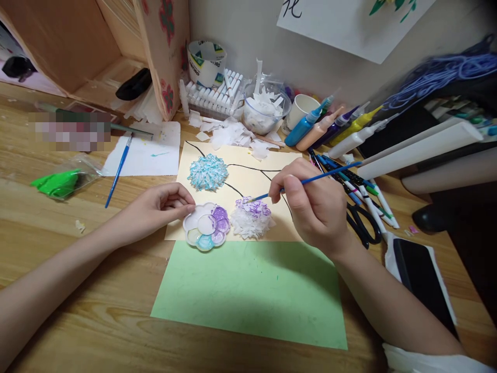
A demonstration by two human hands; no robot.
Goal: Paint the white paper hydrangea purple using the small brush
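Resting left of centre, the left hand [171,205] pinches a white, flower-shaped plastic palette [191,219]; below frame centre, the white-and-purple paper pom-pom [251,220] probably wants light dabs from the slim blue paintbrush [330,174] the right hand [316,210] grips.

Craft desk [97,331], paint bottles [305,128], markers [212,97]

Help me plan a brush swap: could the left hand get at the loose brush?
Likely yes: the loose brush lies uncovered nearby, though the left hand would have to leave the palette.
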